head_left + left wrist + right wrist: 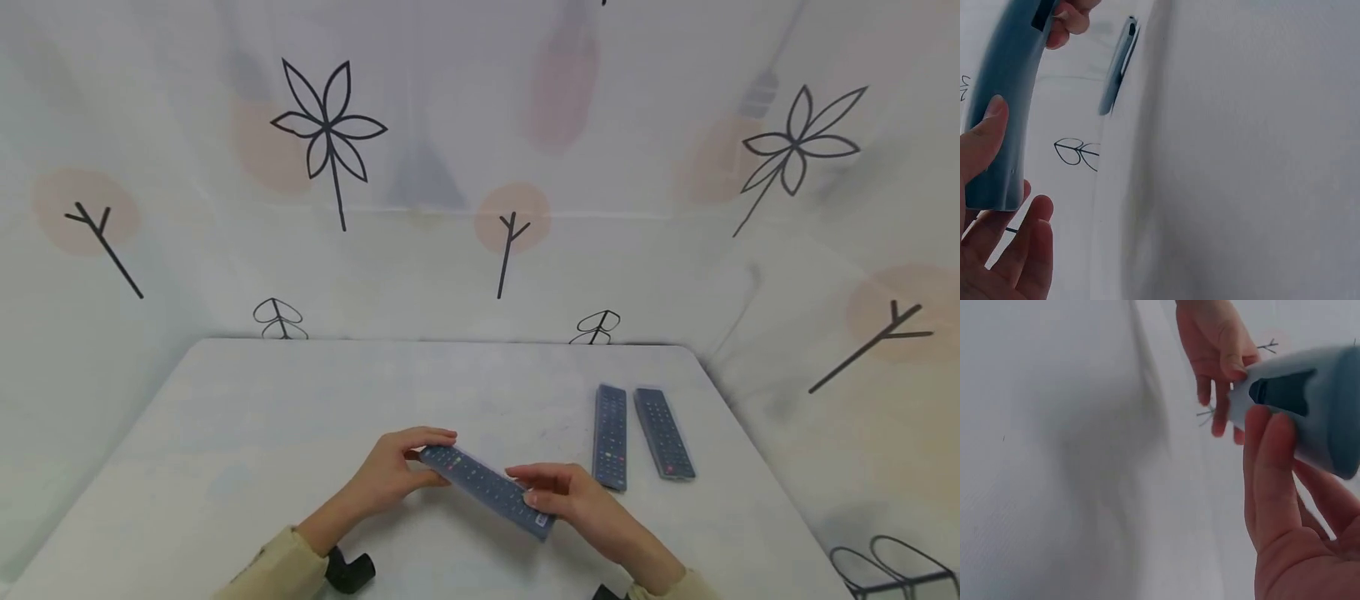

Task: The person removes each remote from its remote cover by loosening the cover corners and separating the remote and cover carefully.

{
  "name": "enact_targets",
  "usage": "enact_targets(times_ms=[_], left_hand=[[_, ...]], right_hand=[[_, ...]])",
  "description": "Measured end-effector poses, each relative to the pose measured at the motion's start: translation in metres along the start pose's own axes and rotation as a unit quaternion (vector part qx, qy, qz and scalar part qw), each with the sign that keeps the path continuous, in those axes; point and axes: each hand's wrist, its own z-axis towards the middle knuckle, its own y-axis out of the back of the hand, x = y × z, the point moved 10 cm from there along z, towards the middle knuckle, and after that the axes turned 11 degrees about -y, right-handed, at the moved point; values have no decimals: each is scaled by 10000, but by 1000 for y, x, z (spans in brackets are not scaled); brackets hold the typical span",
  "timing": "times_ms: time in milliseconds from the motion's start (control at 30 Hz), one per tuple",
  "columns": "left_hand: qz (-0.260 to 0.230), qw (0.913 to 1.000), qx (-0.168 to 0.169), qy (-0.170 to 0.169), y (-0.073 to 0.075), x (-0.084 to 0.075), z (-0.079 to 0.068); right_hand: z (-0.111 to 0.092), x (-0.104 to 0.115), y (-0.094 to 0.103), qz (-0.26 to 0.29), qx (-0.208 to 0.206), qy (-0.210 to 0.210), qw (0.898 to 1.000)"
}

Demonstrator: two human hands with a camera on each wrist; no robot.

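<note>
Both hands hold one blue-grey remote control (pixel 487 487) slantwise above the white table, its button side up in the head view. My left hand (pixel 388 473) pinches its far left end between thumb and fingers. At the nearer right end my right hand (pixel 576 498) grips it, thumb over the buttons. The left wrist view shows the smooth back of the remote (pixel 1013 106) with the left thumb pressed along it. In the right wrist view a dark recess marks the underside of the remote (pixel 1329 394), and the right fingertips (pixel 1279 428) touch it from below.
Two more remotes lie side by side on the table's right, one remote (pixel 611 437) nearly straight and the other remote (pixel 665 433) slightly angled. A patterned white curtain (pixel 420 275) stands behind the table (pixel 300 400). A black device (pixel 350 572) sits by the left wrist.
</note>
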Motion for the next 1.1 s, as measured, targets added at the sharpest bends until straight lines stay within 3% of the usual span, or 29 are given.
enact_targets(times_ms=[167, 333, 533, 933, 1100], left_hand=[[291, 9990, 140, -297, 2, -7, 1], [331, 9988, 215, -298, -1, -7, 0], [36, 9996, 176, -215, -4, -6, 0], [-105, 9998, 72, 154, 1, -3, -3], [-16, 9996, -21, 263, 4, -2, -5]], right_hand=[[-2, 4, 2, 340, -132, 80, 9993], [-3, 10, 6, 595, -313, 200, 9975], [-6, 22, 3, 965, 48, 533, 9939], [-9, 30, -1, 1016, 502, 849, 9899], [-11, 33, -3, 631, 499, 1052, 9912]])
